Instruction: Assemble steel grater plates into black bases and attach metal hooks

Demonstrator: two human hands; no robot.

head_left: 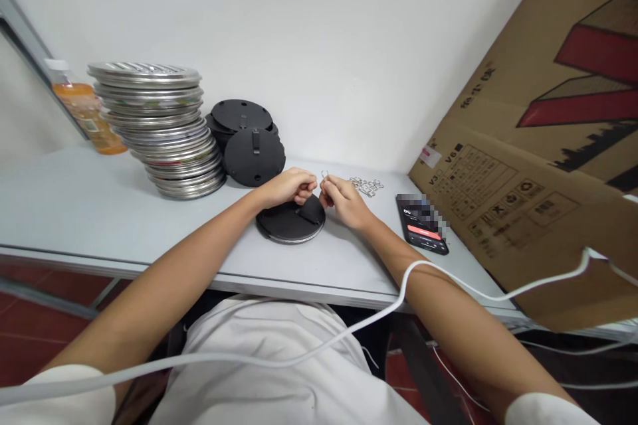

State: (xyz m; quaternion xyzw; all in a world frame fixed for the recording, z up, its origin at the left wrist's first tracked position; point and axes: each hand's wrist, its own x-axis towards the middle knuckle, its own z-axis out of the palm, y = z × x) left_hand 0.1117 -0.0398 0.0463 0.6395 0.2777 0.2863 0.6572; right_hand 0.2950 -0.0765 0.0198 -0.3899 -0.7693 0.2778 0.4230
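A round black disc with a silver rim (292, 229) lies flat on the table in front of me. My left hand (295, 186) is closed above the far part of the disc, its fingertips pinched together; what they hold, if anything, is hidden. Just to its right, my right hand (343, 200) pinches a small bent metal wire hook (324, 174), whose loop sticks up past the fingertips. The hands are close together but apart. Beyond my right hand lies a small pile of similar metal wire pieces (367, 186).
At left stands a tall, leaning stack of silver-rimmed discs (164, 126), with an orange drink bottle (87, 109) behind. Black round plates (254, 156) lean nearby. A phone (423, 224) and a big cardboard box (528, 166) are at right. A white cable (279, 364) crosses before me.
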